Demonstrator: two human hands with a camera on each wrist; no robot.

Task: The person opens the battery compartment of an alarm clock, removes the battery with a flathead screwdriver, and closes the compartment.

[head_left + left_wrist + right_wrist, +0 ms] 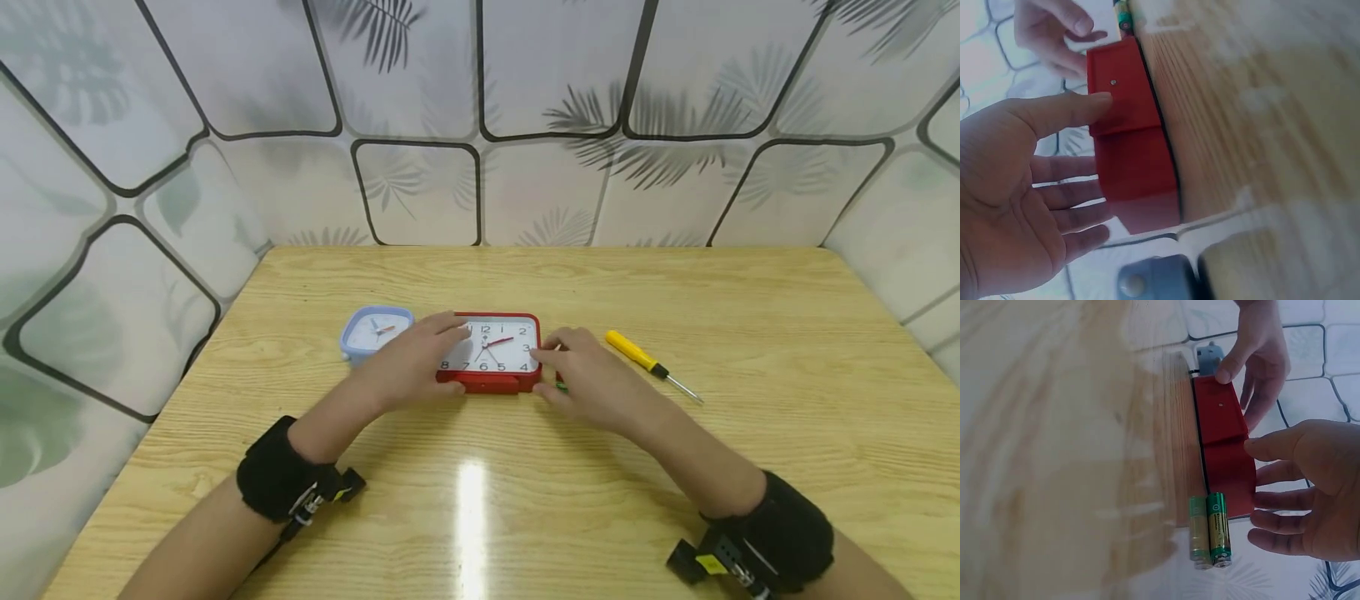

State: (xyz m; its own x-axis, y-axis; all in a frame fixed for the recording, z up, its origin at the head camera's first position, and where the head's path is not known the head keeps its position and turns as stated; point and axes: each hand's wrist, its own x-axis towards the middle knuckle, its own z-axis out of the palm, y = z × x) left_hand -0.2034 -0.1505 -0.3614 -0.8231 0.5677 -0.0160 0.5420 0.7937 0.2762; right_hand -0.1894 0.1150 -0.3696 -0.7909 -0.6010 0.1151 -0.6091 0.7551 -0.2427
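A red alarm clock lies on its back, its white dial facing up. My left hand holds the clock's left part, fingers over the dial and thumb on the red near side. At the other end is my right hand, its fingertips right at the clock's right edge. In the right wrist view its fingers are extended and spread along the red case. A green-and-gold battery lies by the clock's right end, mostly hidden under the right hand in the head view.
A small light-blue alarm clock lies face up beyond the left hand. Right of the right hand lies a screwdriver with a yellow handle. The wooden table meets a patterned backdrop at its far edge.
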